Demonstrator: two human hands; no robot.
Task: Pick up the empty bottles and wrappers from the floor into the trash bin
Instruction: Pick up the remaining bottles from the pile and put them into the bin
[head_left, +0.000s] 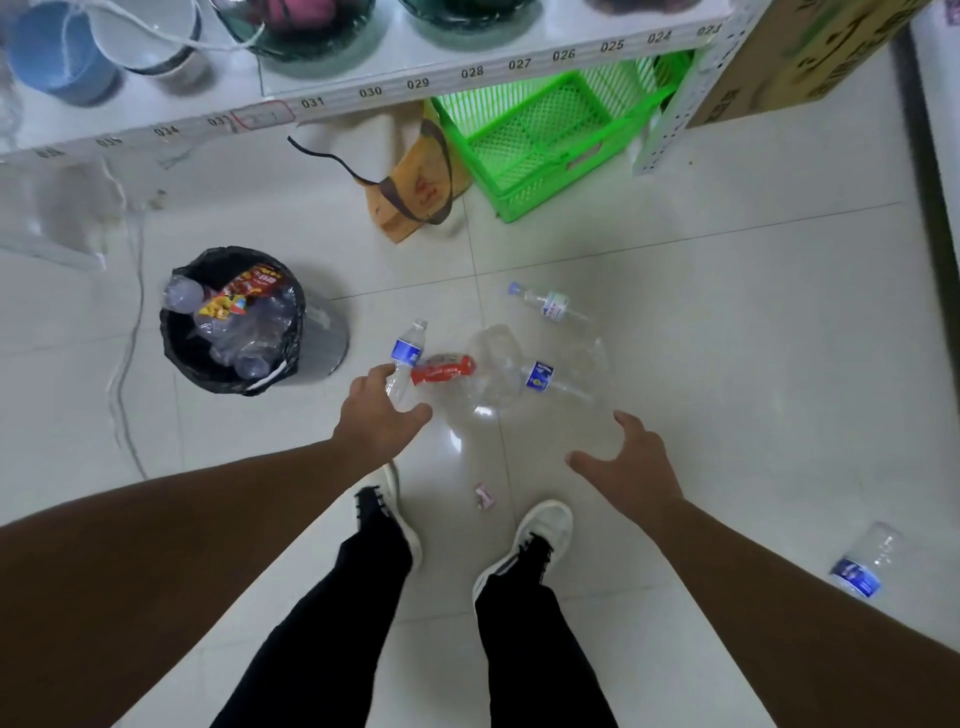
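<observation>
My left hand (376, 415) is curled around the base of a blue-label bottle (407, 361), thumb and fingers on either side of it; whether the grip has closed I cannot tell. My right hand (631, 470) hangs spread and slack, holding nothing.

Landmark: trash bin (322, 338), black-lined, standing on the floor (753, 338). Inside it, crushed clear bottles and a red-and-yellow wrapper (241, 293).

Right of the bin, near it: the blue-label bottle, lying with its cap pointing away from me. Touching that bottle, a red-label bottle (444, 369). Further right of the bin, a large clear crushed bottle (496, 364) and another bottle with a blue-and-yellow label (540, 376). Beyond these, well apart from the bin, a small bottle with a pale blue cap (548, 304).

Far right of the bin, near the frame edge, one more blue-label bottle (862, 564).

A small pink wrapper (484, 496) lies between my shoes, right of the bin and nearer me.
</observation>
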